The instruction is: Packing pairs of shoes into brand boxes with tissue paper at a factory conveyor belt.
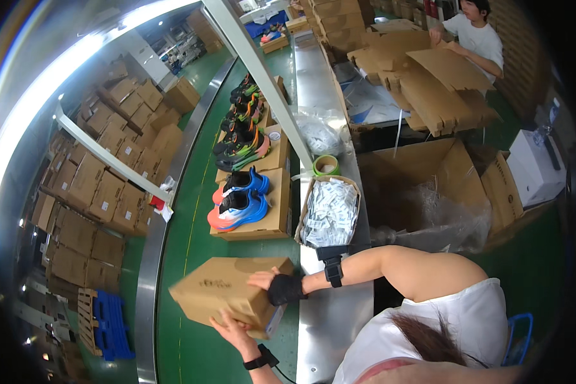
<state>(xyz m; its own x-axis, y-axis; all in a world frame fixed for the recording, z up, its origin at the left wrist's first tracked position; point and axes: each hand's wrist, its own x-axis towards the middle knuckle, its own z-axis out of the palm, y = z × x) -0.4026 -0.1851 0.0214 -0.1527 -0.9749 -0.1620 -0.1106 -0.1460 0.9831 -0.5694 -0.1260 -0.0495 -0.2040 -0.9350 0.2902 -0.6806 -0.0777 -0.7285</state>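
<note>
A closed brown cardboard shoebox (227,287) with dark print on its lid sits at an angle over the green conveyor belt (201,365) in front of me. My right hand (278,286), in a black fingerless wrap, grips its right edge with straight fingers pressed on the lid. On the near side, my left hand (235,329) has its fingers against the box wall; the palm side is partly hidden. Just beyond stands another shoebox (256,233) with a pair of blue and orange running shoes (240,205) on top.
Farther along the belt, black multicoloured shoes (243,141) stand on boxes. Beside my right arm are an open box of white sachets (329,214), green tape (326,165) and a metal ledge (320,307). A large open carton (422,166) stands right; a co-worker (477,38) handles flattened cardboard.
</note>
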